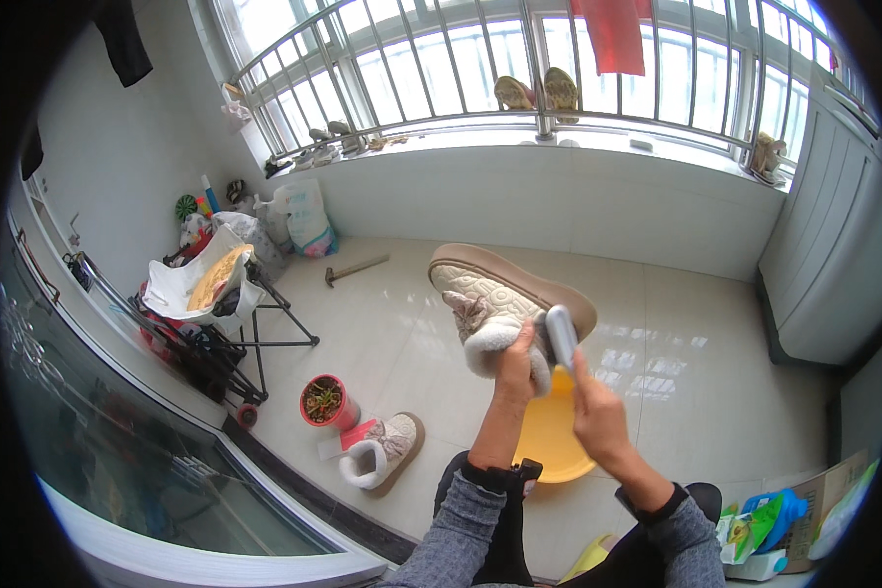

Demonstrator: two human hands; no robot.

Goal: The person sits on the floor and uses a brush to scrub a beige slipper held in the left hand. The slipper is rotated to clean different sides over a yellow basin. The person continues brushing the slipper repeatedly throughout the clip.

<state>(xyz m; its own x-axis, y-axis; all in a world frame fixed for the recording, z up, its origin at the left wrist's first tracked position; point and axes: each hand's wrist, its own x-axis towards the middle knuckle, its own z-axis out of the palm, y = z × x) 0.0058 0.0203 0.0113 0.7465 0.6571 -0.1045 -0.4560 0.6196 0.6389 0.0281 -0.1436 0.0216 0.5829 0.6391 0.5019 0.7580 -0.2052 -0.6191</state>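
Note:
My left hand grips a cream quilted boot by its fleece-lined opening, with the boot on its side and its thick tan sole facing up and away. Against the heel side, my right hand holds a brush with a grey back; its bristle side is turned to the boot. A yellow plastic basin stands on the floor below both hands, partly hidden by them. The matching boot stands on the tiles at the left, beside a potted plant in a pink pot.
A hammer lies on the floor near a folding chair and plastic bags. Shoes rest on the railed windowsill. At right stand a washing machine and, lower down, bottles beside cardboard. A sliding glass door borders the left.

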